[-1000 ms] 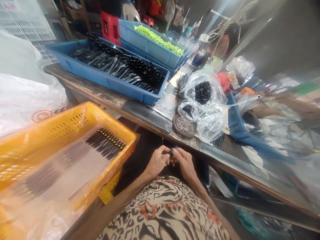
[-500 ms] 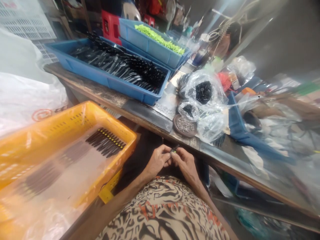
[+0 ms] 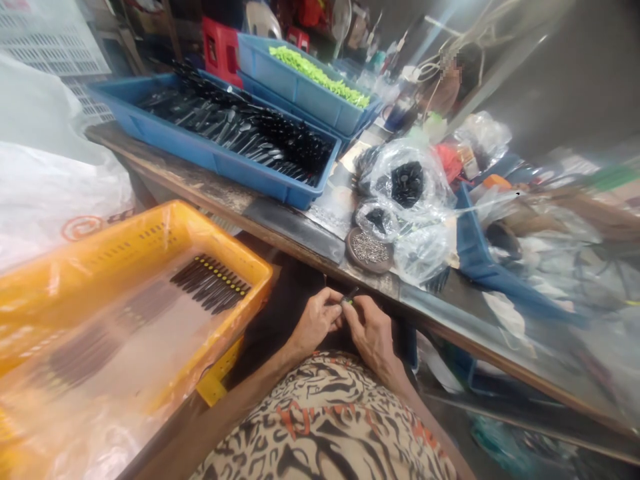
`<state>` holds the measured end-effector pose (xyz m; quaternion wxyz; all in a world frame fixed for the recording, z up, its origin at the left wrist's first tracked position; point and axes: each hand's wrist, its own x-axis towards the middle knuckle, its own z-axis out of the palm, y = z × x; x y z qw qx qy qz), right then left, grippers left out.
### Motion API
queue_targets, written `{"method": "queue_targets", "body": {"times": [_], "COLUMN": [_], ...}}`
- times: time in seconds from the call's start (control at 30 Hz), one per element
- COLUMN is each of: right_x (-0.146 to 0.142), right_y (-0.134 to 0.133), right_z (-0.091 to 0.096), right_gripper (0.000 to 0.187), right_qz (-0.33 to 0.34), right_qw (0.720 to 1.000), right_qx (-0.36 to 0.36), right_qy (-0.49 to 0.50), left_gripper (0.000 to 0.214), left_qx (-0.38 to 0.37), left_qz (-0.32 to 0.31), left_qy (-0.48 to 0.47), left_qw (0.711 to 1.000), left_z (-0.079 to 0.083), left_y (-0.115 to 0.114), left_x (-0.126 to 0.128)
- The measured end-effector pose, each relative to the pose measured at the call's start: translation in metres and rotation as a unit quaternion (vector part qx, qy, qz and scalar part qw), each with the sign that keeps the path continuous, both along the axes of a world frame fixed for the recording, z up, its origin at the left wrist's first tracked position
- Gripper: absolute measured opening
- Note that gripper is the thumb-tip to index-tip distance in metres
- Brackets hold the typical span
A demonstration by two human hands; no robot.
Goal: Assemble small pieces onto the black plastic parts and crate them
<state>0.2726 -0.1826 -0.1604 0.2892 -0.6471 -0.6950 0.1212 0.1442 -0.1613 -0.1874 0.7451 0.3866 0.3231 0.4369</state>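
The left hand [image 3: 315, 323] and right hand [image 3: 371, 335] curl nearly shut, fingertips together, pinching a slim black rod [image 3: 350, 296] between them, its tip sticking out beyond them.

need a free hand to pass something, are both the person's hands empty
No, the left hand and the right hand meet at the fingertips around a small dark piece.
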Motion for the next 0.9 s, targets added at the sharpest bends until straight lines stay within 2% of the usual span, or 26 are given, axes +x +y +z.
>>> {"method": "queue_targets", "body": {"times": [0.1,0.2,0.33,0.47,0.57,0.7,0.8,0.9], "right_x": [0.000,-0.001,-0.002,-0.003,-0.004,-0.005,-0.007,-0.009], "right_y": [0.000,0.000,0.002,0.005,0.006,0.006,0.007,0.009], "right_z": [0.000,0.002,0.004,0.003,0.000,-0.003,-0.005,-0.006], "right_gripper": [0.031,0.033,0.034,0.038,0.041,0.039,0.036,0.034], "right_qz": [0.001,-0.007,-0.018,-0.027,-0.029,-0.028,-0.040,-0.065], "right_qw": [0.999,0.998,0.989,0.962,0.931,0.864,0.820,0.789], "right_qx": [-0.017,-0.065,-0.118,-0.162,-0.199,-0.250,-0.258,-0.264], "right_qy": [-0.038,-0.016,0.083,0.219,0.304,0.437,0.509,0.551], "left_gripper": [0.012,0.011,0.011,0.010,0.009,0.011,0.013,0.014], "left_qx": [0.013,0.023,0.048,0.088,0.114,0.142,0.169,0.204], "left_qz": [0.002,0.004,0.009,0.022,0.027,0.032,0.038,0.049], "left_qy": [0.004,0.015,0.049,0.090,0.113,0.146,0.171,0.189], "left_qw": [1.000,1.000,0.998,0.992,0.987,0.979,0.970,0.959], "left_z": [-0.002,-0.003,-0.004,-0.007,-0.006,-0.001,0.000,-0.001], "left_y": [-0.001,-0.001,0.000,0.001,0.001,0.002,0.002,0.002], "left_x": [0.001,0.001,0.001,-0.001,-0.002,-0.003,-0.003,-0.004]}}
